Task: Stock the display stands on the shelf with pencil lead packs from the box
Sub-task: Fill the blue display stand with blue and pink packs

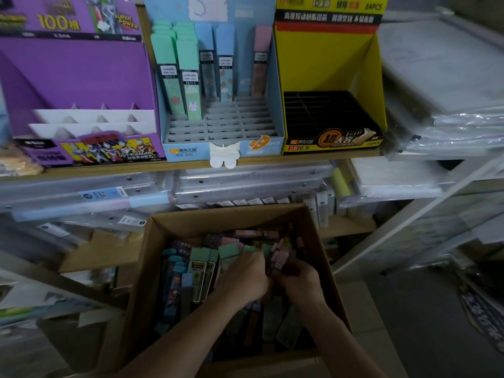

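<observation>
While the wooden shelf [174, 164] carries the purple cardboard stand [76, 77], the pale-blue cardboard stand [191, 149] and the yellow cardboard stand [327, 64], I have both hands down in the open brown cardboard box [218, 217] below it. My left hand [245, 274] and right hand [298, 282] curl together round a loose bunch of slim pink pencil lead packs [279, 255]. Lifted this loosely, I judge some could slip and scatter.

A purple stand [81, 75] left, blue stand [196, 157], yellow stand [321, 58] with black tray [327, 110] right. Mint and blue packs [188, 77] show animal prints beside a pink pack [261, 58]; box [169, 241] brown.
</observation>
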Available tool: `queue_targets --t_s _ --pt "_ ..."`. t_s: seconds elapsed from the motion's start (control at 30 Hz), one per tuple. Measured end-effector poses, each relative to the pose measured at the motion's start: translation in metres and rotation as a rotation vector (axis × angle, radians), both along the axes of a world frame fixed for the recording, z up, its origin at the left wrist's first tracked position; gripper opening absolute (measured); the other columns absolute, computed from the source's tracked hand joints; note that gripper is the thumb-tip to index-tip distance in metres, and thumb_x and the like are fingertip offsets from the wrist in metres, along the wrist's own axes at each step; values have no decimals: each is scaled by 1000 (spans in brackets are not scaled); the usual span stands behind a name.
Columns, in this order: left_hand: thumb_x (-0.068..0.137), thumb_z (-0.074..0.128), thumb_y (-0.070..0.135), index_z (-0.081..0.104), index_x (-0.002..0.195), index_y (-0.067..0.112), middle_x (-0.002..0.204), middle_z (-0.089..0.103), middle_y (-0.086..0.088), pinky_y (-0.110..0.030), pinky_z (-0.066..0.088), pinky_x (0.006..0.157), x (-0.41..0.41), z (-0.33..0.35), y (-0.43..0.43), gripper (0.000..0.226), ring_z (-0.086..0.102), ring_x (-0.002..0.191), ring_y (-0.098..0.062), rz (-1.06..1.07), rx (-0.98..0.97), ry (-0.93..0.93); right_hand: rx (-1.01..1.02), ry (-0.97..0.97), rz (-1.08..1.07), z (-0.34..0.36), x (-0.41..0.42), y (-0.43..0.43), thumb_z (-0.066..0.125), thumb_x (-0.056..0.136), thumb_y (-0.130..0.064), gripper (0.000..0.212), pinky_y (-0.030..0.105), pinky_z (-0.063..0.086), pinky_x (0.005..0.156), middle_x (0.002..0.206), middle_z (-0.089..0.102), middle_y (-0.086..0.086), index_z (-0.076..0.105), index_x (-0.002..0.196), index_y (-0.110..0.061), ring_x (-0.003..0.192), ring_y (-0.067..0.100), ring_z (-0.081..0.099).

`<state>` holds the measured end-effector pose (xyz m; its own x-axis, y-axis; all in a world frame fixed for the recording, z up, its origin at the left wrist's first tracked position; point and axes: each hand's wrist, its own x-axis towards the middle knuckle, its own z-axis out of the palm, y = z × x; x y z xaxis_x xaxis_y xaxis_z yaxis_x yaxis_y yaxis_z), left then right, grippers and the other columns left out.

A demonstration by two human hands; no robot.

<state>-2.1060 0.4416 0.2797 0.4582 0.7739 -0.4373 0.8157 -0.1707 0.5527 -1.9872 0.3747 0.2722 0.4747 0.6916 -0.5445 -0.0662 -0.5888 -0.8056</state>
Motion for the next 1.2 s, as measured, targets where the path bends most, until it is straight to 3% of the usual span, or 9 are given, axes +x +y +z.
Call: queue_targets --t_s 0.07,0.2,0.33,0.5,0.63,0.73,0.83,0.97,1.2 --pt "82 69 35 58 81 19 78 63 -4 -37 44 52 -2 0 -1 19 62 67 -22 10 -17 -17 -2 11 0 0 -2 -3 70 89 -5 32 24 56 61 97 72 -3 67 114 -24 87 14 70" --pt "83 70 38 62 86 14 81 65 -9 -42 51 59 -8 4 -6 26 65 72 -28 34 -48 -48 6 57 -32 0 -6 -6 71 89 -6 35 26 55 63 102 72 -1 65 120 -22 92 18 70" --pt "91 69 32 63 101 13 92 65 -8 -42 49 64 -10 7 -15 22 64 82 -27 45 -60 -104 57 144 -22 5 -7 -11 70 90 -4 33 28 58 66 103 74 1 66 118 -20 95 19 71" --pt "96 65 27 59 113 20 97 59 1 -29 38 59 -17 8 -23 19 57 83 -15 118 -89 -178 50 105 33 10 -11 -13 67 91 -4 33 34 59 73 105 72 5 64 122 -17 95 21 71" --pt "95 68 26 61 102 24 91 61 2 -27 39 58 -22 6 -27 10 56 78 -12 212 -154 -284 62 82 54 13 -15 -18 66 93 -7 26 20 54 56 95 73 -3 67 112 -24 80 9 71" --pt "95 68 29 68 100 20 91 69 -5 -40 55 74 -24 7 -30 10 66 85 -21 271 -211 -368 86 58 82 14 -18 -21 63 94 -6 27 17 54 56 92 75 -7 70 108 -27 78 4 72" --pt "94 70 23 75 104 16 96 75 -11 -50 57 91 -28 7 -32 13 70 92 -26 321 -280 -430 82 33 115 17 -20 -23 61 95 -6 29 20 56 58 89 76 -6 71 105 -31 76 3 73" --pt "94 70 21 75 107 24 100 76 -2 -43 57 94 -31 4 -34 14 70 99 -19 368 -343 -482 42 49 133 18 -21 -26 59 95 -3 26 32 60 66 86 77 3 75 104 -22 79 18 75" --pt "104 58 24 68 119 22 107 74 3 -21 55 78 -28 5 -45 18 69 100 -9 350 -269 -588 89 14 110 27 -25 -29 59 97 -7 23 21 55 58 90 75 -3 72 105 -24 79 9 73"
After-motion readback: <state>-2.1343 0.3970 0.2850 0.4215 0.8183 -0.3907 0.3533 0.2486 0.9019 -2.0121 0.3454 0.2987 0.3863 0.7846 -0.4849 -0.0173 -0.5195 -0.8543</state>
